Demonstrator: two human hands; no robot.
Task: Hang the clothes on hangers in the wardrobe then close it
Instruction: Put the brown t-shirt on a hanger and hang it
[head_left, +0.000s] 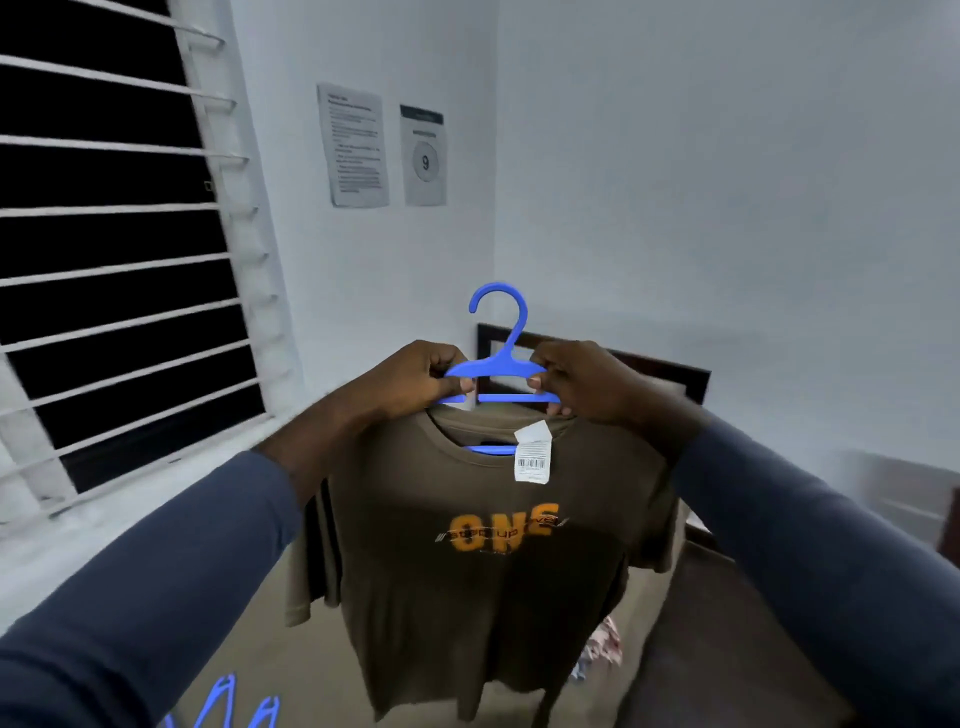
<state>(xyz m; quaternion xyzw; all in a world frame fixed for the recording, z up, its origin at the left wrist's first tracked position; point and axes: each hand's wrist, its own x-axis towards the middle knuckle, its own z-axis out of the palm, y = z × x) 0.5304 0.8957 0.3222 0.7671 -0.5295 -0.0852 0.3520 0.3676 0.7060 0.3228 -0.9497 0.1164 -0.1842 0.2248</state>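
An olive-brown T-shirt (478, 582) with orange "ONE" lettering and a white paper tag hangs from a blue plastic hanger (500, 358), held up in front of me. My left hand (415, 379) grips the hanger's left shoulder at the collar. On the other side my right hand (582, 382) grips the right shoulder in the same way. The hook points up and is free. No wardrobe is in view.
A barred window (114, 249) fills the left. Two paper notices (382, 150) hang on the white wall. A dark wooden headboard (670, 374) and a bed lie behind the shirt. More blue hangers (228, 706) lie at bottom left, patterned cloth (602, 649) at lower right.
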